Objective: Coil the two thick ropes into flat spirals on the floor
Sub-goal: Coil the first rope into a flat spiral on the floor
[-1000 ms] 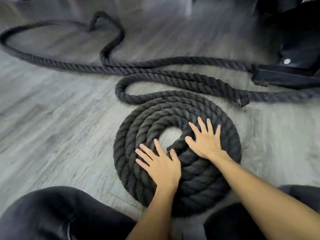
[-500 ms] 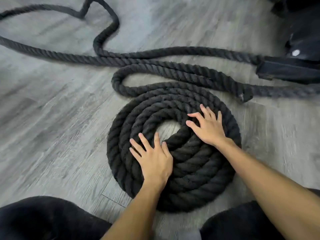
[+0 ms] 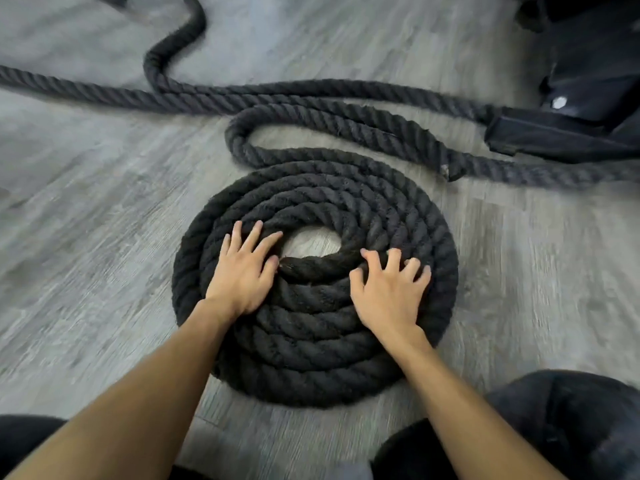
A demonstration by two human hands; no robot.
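Note:
A thick black rope lies wound into a flat spiral (image 3: 311, 341) on the grey floor in front of me, with a small bare gap at its centre. My left hand (image 3: 244, 271) rests flat on the spiral's left inner turns, fingers spread. On the right turns sits my right hand (image 3: 389, 292), fingers spread and curled down onto the rope. The spiral's free tail (image 3: 346, 126) loops back and runs right. A second loose rope (image 3: 104, 95) stretches across the floor behind it.
A black machine base with a strap anchor (image 3: 561, 136) stands at the upper right, where the ropes end. My dark-clothed knees (image 3: 571, 427) frame the bottom corners. Grey wood-look floor (image 3: 86, 237) spreads to the left.
Both hands have shifted around the spiral: the left up to the centre gap's left side, the right down to the right side. The coil has turned under them and the view has moved closer.

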